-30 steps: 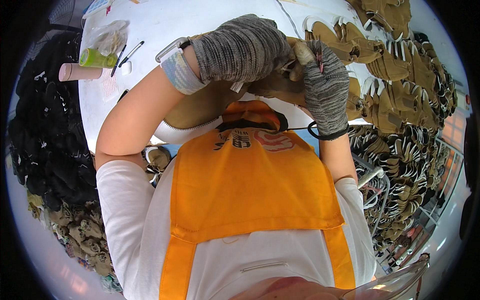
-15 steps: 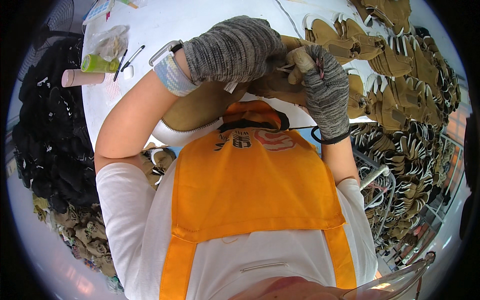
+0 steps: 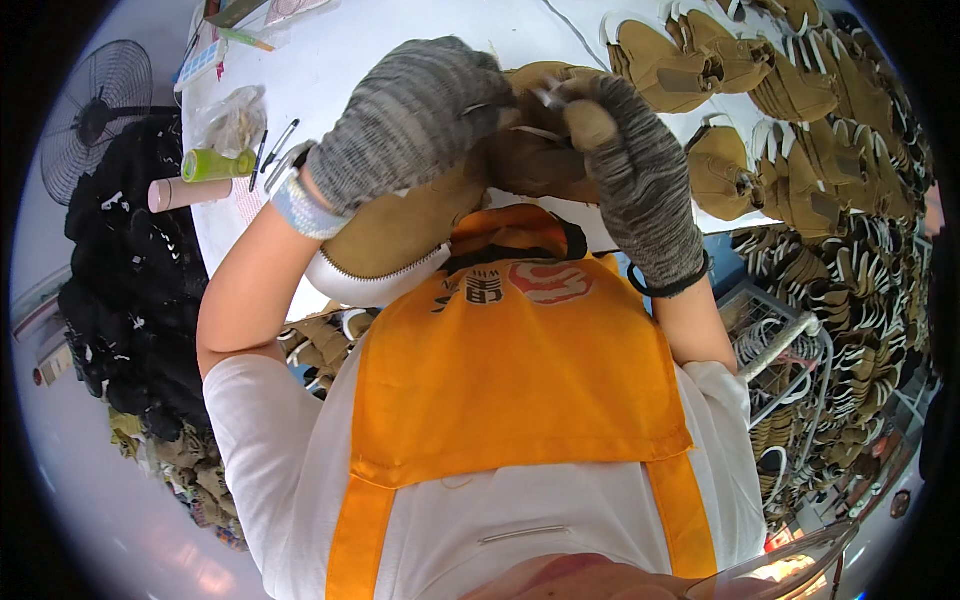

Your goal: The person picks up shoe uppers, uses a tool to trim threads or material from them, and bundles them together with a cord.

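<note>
A brown shoe (image 3: 390, 235) with a white sole and a stitched edge lies before my chest, its toe to the left. My left hand (image 3: 415, 120), in a grey striped knit glove, is over it with fingers curled; what they grip is hidden. On the other side, my right hand (image 3: 645, 175), gloved alike with bare-looking tan thumb covering, is closed near the shoe's opening. A small pale, blurred thing (image 3: 550, 97) shows at its fingertips, too smeared to name. More brown upper material (image 3: 535, 165) lies between the hands.
Rows of brown shoes (image 3: 665, 70) stand on the white table (image 3: 340, 40) at right. At left lie a green roll (image 3: 217, 166), a pink bottle (image 3: 187, 194), pens (image 3: 281, 145) and a plastic bag (image 3: 235, 115). A black pile (image 3: 130, 290) and a fan (image 3: 97, 120) are beyond.
My left hand has moved left, away from my right hand; the two were close together before. More of the brown material between them shows now. The whole view has shifted slightly.
</note>
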`<action>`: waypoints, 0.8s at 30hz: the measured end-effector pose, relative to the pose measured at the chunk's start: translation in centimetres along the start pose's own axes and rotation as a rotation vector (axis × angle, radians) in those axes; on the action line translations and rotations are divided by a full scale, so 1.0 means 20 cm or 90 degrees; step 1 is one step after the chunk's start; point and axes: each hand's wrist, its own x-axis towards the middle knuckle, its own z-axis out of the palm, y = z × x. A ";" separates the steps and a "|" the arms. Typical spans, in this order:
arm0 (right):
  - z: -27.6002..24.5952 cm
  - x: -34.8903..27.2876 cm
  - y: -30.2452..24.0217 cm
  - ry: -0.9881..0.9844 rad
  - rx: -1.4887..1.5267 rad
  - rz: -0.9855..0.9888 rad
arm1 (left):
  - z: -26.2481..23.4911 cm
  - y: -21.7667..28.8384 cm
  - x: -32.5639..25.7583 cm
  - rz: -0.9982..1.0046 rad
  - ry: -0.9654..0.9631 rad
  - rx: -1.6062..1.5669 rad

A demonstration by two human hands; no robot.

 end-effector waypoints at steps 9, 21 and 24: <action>-0.02 -0.10 0.08 0.134 0.188 0.061 | -0.02 -0.07 -0.06 0.091 -0.012 -0.011; -0.07 -0.09 0.12 0.025 -0.132 -0.055 | 0.00 0.01 0.02 -0.016 0.071 -0.053; -0.05 -0.08 0.09 0.001 -0.163 -0.044 | 0.04 -0.01 -0.03 -0.042 0.080 -0.103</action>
